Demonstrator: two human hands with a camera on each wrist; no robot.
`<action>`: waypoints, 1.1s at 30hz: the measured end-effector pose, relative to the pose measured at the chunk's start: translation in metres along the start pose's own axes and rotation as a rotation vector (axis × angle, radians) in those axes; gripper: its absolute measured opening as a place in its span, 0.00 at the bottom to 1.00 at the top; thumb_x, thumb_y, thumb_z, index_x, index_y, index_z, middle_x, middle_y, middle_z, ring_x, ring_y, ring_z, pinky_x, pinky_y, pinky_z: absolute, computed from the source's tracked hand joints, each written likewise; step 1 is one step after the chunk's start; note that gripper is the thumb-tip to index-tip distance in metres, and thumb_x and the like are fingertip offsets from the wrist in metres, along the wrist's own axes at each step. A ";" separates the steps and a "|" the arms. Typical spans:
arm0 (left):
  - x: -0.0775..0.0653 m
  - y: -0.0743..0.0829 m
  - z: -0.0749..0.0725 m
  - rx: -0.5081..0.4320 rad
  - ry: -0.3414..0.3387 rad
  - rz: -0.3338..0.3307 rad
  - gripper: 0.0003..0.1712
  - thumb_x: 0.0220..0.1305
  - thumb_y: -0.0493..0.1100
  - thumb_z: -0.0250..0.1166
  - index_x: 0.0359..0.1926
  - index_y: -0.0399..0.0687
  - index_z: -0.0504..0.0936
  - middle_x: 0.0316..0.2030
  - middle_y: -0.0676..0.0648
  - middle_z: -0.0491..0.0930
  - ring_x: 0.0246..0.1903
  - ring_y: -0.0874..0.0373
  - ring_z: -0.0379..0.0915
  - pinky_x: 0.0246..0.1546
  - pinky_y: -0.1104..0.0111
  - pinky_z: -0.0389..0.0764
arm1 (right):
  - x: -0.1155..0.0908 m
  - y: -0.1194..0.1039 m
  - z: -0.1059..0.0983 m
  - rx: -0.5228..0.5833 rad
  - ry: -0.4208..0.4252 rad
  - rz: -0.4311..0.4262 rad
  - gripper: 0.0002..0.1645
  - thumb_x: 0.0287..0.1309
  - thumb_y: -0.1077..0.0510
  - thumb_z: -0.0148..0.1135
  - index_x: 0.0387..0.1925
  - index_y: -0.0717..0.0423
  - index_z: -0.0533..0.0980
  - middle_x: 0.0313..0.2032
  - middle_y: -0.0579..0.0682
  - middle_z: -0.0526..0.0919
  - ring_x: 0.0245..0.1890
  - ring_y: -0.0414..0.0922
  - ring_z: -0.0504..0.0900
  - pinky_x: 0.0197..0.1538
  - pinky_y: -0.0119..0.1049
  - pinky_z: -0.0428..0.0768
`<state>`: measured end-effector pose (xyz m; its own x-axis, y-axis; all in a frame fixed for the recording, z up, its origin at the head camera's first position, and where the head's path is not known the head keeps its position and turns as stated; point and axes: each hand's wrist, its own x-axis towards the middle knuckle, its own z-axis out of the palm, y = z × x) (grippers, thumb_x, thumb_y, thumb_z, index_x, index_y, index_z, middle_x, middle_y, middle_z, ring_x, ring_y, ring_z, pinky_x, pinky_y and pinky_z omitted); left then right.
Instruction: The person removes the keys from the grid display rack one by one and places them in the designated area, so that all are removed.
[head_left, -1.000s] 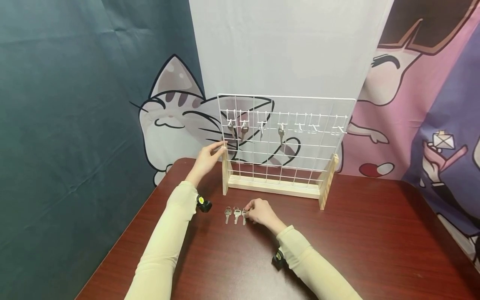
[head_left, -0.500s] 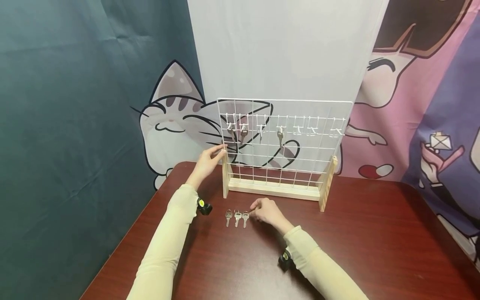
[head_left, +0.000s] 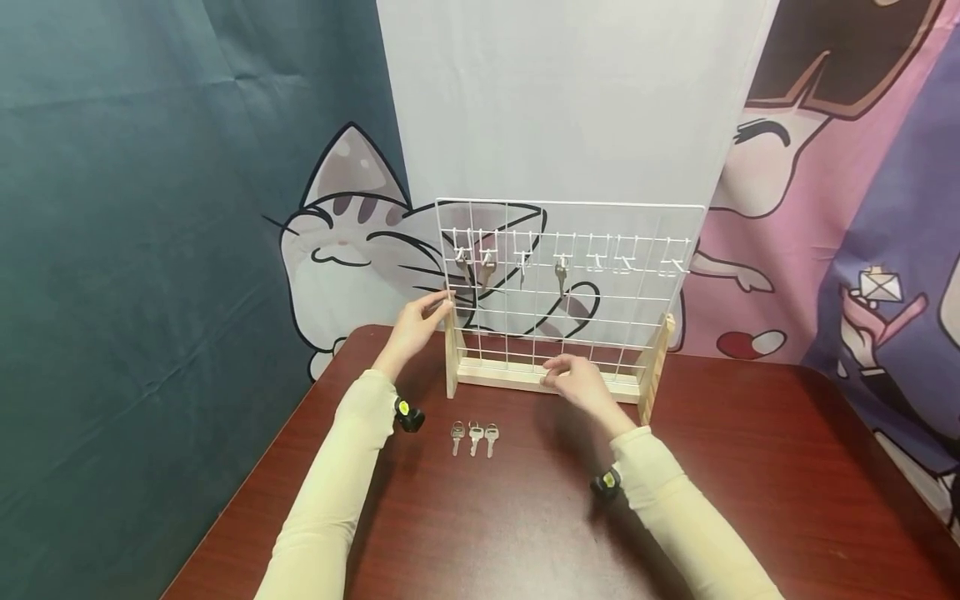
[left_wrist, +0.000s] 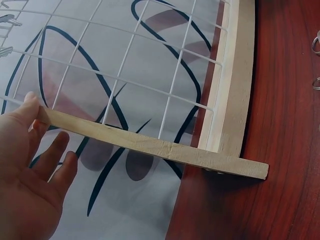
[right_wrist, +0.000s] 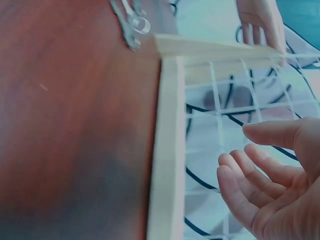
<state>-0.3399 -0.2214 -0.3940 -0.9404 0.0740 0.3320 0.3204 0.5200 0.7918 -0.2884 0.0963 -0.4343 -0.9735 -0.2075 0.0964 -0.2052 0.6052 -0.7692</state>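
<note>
My left hand [head_left: 414,327] pinches the top of the left wooden post of a white wire grid rack [head_left: 555,379]. In the left wrist view, thumb and fingertips of that hand meet at the upper end of the post [left_wrist: 150,145]. My right hand [head_left: 587,387] is in the air before the rack's lower bar, holding nothing, with its fingers loosely bent in the right wrist view. Three keys with small rings lie side by side on the table: a left key [head_left: 457,439], a middle key [head_left: 476,437] and a right key [head_left: 491,439].
White hooks line the upper grid. Several keys hang on the left ones, among them one key [head_left: 562,273] near the middle. The hooks at right, such as the end hook [head_left: 674,265], bear no keys. A printed cloth [head_left: 577,100] hangs behind the brown table [head_left: 487,533].
My right hand has left the right key on the table and moved up and to the right, toward the rack. The left hand stays at the post. The three keys stay lying.
</note>
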 end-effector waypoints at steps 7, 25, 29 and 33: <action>0.002 0.000 -0.001 0.005 -0.006 0.019 0.25 0.74 0.52 0.61 0.66 0.49 0.78 0.60 0.44 0.80 0.61 0.48 0.76 0.62 0.54 0.75 | 0.009 -0.020 -0.046 0.033 0.066 -0.026 0.20 0.63 0.55 0.67 0.54 0.62 0.81 0.49 0.60 0.86 0.45 0.55 0.85 0.48 0.46 0.82; 0.000 0.002 -0.008 -0.044 -0.025 0.019 0.23 0.72 0.48 0.65 0.63 0.44 0.80 0.58 0.45 0.82 0.60 0.49 0.77 0.62 0.55 0.75 | 0.023 -0.082 -0.099 0.339 0.120 -0.085 0.28 0.62 0.52 0.71 0.59 0.62 0.77 0.56 0.58 0.83 0.52 0.47 0.83 0.55 0.36 0.80; 0.003 0.007 -0.007 -0.040 -0.025 0.037 0.22 0.71 0.47 0.66 0.61 0.43 0.82 0.58 0.46 0.82 0.58 0.51 0.78 0.61 0.56 0.76 | 0.026 -0.086 -0.096 0.401 0.123 -0.075 0.29 0.64 0.54 0.69 0.62 0.63 0.75 0.57 0.61 0.81 0.47 0.44 0.84 0.54 0.35 0.81; 0.005 0.009 -0.009 -0.021 -0.034 0.057 0.21 0.71 0.47 0.66 0.59 0.43 0.83 0.57 0.45 0.83 0.57 0.51 0.79 0.60 0.57 0.76 | 0.030 -0.091 -0.094 0.441 0.139 -0.045 0.30 0.65 0.54 0.68 0.63 0.64 0.74 0.57 0.62 0.80 0.41 0.39 0.84 0.57 0.38 0.79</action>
<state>-0.3407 -0.2240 -0.3804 -0.9237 0.1321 0.3597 0.3757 0.4965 0.7825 -0.3080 0.1071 -0.3024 -0.9750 -0.1034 0.1966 -0.2144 0.2066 -0.9547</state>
